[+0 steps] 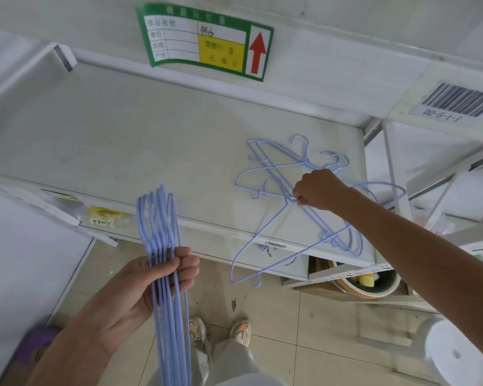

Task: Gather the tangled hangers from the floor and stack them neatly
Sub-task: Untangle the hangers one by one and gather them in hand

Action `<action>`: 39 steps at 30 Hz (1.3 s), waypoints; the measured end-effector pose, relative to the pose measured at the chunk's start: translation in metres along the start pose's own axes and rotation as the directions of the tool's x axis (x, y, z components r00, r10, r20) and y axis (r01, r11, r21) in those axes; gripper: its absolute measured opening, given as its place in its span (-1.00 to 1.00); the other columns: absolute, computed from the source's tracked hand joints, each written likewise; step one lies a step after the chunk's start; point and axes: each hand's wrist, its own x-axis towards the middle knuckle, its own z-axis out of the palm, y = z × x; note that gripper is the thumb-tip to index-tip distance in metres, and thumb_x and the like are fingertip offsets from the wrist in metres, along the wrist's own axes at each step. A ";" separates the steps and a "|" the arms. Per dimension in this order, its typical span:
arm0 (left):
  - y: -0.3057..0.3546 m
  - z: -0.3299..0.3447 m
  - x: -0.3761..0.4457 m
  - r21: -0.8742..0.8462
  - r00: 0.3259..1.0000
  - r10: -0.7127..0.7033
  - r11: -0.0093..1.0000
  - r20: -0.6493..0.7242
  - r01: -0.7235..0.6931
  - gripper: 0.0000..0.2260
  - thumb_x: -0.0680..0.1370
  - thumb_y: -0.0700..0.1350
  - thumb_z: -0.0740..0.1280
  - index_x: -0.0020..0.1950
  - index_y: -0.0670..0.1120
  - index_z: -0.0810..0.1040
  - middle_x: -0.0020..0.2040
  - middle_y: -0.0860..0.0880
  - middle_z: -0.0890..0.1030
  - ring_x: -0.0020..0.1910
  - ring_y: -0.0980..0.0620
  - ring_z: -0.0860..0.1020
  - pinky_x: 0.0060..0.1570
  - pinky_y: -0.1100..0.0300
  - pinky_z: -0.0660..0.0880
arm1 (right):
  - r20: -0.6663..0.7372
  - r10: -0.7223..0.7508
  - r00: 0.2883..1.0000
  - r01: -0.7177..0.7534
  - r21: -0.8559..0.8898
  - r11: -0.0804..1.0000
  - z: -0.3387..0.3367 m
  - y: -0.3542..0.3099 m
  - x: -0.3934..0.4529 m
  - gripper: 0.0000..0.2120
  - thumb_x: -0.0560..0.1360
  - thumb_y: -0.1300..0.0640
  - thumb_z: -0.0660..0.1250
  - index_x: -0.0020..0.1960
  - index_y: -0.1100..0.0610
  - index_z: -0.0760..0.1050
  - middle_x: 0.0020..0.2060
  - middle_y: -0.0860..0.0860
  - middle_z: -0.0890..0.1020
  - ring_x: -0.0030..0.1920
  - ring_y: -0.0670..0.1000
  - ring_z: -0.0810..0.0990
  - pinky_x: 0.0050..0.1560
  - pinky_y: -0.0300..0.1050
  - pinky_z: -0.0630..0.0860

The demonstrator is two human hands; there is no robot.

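head: shelf (label, seemingly priced)

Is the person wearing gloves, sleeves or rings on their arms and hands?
No. The left hand and right hand are bare, with no gloves. Both forearms show no sleeves as far as the picture reaches. No watch, bracelet or ring is visible. The fingers have short, plain nails.
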 end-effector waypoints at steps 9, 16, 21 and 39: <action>0.005 0.011 -0.005 -0.042 0.999 -0.007 0.999 0.034 0.009 -0.75 0.50 -0.27 0.36 0.12 -0.28 0.71 0.04 -0.26 0.75 0.03 -0.18 0.76 -0.08 0.08 0.71 | 0.058 0.164 0.985 -0.174 0.325 0.930 0.004 -0.004 -0.038 -0.81 0.54 -0.24 0.33 -0.16 -0.18 0.50 -0.17 -0.09 0.56 -0.15 0.01 0.51 -0.13 -0.10 0.34; 0.004 0.031 -0.003 -0.023 0.998 -0.029 0.999 0.064 0.031 -0.79 0.50 -0.27 0.37 0.06 -0.23 0.76 0.03 -0.25 0.76 0.02 -0.17 0.76 -0.09 0.10 0.71 | 0.051 0.282 0.958 -0.270 0.489 0.829 -0.002 -0.016 -0.054 -0.86 0.57 -0.20 0.31 -0.08 -0.16 0.54 -0.20 -0.10 0.50 -0.02 0.09 0.59 -0.08 -0.09 0.38; 0.004 0.038 -0.001 0.004 0.993 -0.043 0.999 0.113 0.043 -0.77 0.49 -0.24 0.39 0.09 -0.23 0.75 0.02 -0.23 0.76 0.03 -0.16 0.75 -0.06 0.08 0.70 | 0.133 0.226 0.965 -0.255 0.674 0.693 -0.015 -0.028 -0.073 -0.80 0.54 -0.23 0.35 -0.19 -0.19 0.46 -0.34 -0.18 0.57 -0.18 -0.02 0.57 -0.12 -0.12 0.40; -0.007 0.066 -0.007 -0.035 0.997 0.071 0.997 -0.029 -0.072 -0.61 0.45 -0.36 0.40 0.28 -0.25 0.64 0.20 -0.24 0.73 0.21 -0.15 0.70 0.05 0.18 0.67 | 0.177 0.469 0.865 -0.089 0.975 -0.204 -0.101 -0.242 -0.143 -0.74 0.62 0.05 0.32 -0.21 0.13 0.50 -0.38 0.19 0.56 -0.36 0.21 0.52 -0.31 0.16 0.53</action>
